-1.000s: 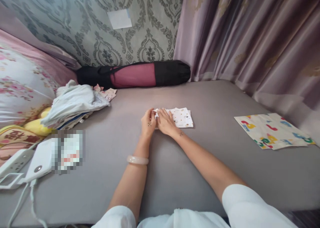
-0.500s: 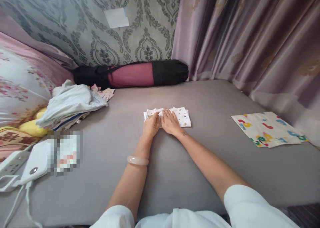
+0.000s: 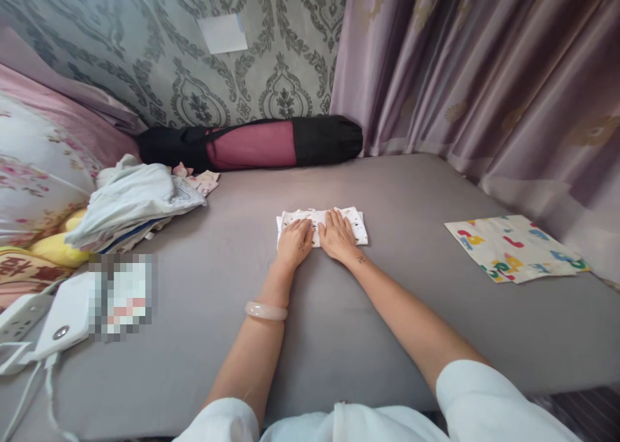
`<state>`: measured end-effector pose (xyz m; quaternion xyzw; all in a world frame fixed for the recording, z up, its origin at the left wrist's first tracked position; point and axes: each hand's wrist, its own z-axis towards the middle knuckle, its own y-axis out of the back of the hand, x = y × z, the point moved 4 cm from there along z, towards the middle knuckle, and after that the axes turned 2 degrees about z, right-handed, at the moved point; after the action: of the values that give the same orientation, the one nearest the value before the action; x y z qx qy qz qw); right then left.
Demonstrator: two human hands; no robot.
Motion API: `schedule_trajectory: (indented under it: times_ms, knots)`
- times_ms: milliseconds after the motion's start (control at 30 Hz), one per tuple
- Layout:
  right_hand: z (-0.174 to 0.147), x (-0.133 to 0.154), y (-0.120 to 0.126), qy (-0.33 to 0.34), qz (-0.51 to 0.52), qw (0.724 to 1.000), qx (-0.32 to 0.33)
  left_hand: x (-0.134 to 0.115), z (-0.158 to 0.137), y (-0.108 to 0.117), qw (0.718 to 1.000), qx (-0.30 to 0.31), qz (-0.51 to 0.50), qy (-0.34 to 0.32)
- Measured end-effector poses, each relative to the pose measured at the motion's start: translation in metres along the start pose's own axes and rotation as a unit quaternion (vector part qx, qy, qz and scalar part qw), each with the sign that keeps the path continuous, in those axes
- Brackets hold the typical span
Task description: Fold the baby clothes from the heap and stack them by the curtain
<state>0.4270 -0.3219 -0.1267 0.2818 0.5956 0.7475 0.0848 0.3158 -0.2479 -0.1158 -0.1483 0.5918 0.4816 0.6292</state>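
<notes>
A folded white cloth with small printed figures (image 3: 359, 227) lies flat on the grey bed sheet (image 3: 387, 338), in the middle of the head view. My left hand (image 3: 295, 242) rests palm down on its left half, fingers stretched out. On the right half lies my right hand (image 3: 338, 236), also flat with the fingers a little apart. A narrow strip of cloth shows between the two hands. Their palms cover part of the near edge, so the cloth beneath them is hidden.
To the right lies a folded cloth with colourful prints (image 3: 513, 248). At left are a pile of folded clothes (image 3: 140, 199), a white power bank (image 3: 72, 313) with cables and a power strip (image 3: 24, 313). A long black and maroon bag (image 3: 252, 146) lies along the wall.
My left hand has turned from its edge to lie flat on the cloth. My right hand has slid slightly right, widening the gap between the hands.
</notes>
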Motion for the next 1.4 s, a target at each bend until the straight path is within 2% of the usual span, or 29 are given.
schedule_trajectory:
  times_ms: [133, 300, 433, 567, 700, 867, 933, 1033, 1100, 1233, 1400]
  knots:
    - [0.002, -0.005, 0.007, -0.010, 0.016, 0.999, 0.037, 0.002, -0.001, -0.002, 0.999, 0.005, 0.048, -0.025]
    - [-0.002, -0.029, 0.017, -0.032, -0.037, 0.999, -0.019, 0.009, -0.003, -0.005, 0.991, -0.026, 0.127, -0.019]
    - [-0.005, -0.041, 0.010, -0.036, -0.063, 0.997, 0.000, 0.013, -0.004, -0.010, 0.983, -0.025, 0.184, -0.017]
    - [-0.004, -0.041, 0.011, -0.029, -0.077, 0.997, 0.004, 0.011, -0.002, -0.011, 0.970, -0.006, 0.242, -0.032]
    - [0.006, -0.044, 0.027, 0.008, -0.097, 0.995, -0.006, 0.007, 0.011, -0.006, 0.961, 0.014, 0.276, -0.033]
    - [0.036, -0.062, 0.046, 0.041, -0.092, 0.994, 0.045, 0.011, 0.046, 0.012, 0.960, 0.038, 0.276, 0.012]
    - [0.049, -0.069, 0.050, 0.026, -0.079, 0.994, 0.074, 0.013, 0.060, 0.019, 0.966, 0.046, 0.253, 0.027]
    - [0.062, -0.074, 0.053, -0.006, -0.065, 0.990, 0.129, 0.018, 0.078, 0.029, 0.976, 0.028, 0.210, 0.052]
    - [0.067, -0.073, 0.055, -0.020, -0.063, 0.986, 0.155, 0.024, 0.086, 0.034, 0.975, 0.022, 0.201, 0.094]
    - [0.072, -0.068, 0.060, -0.044, -0.064, 0.977, 0.197, 0.036, 0.093, 0.037, 0.955, 0.081, 0.206, 0.195]
    - [0.077, -0.065, 0.058, -0.062, -0.060, 0.969, 0.230, 0.037, 0.093, 0.037, 0.933, 0.158, 0.236, 0.220]
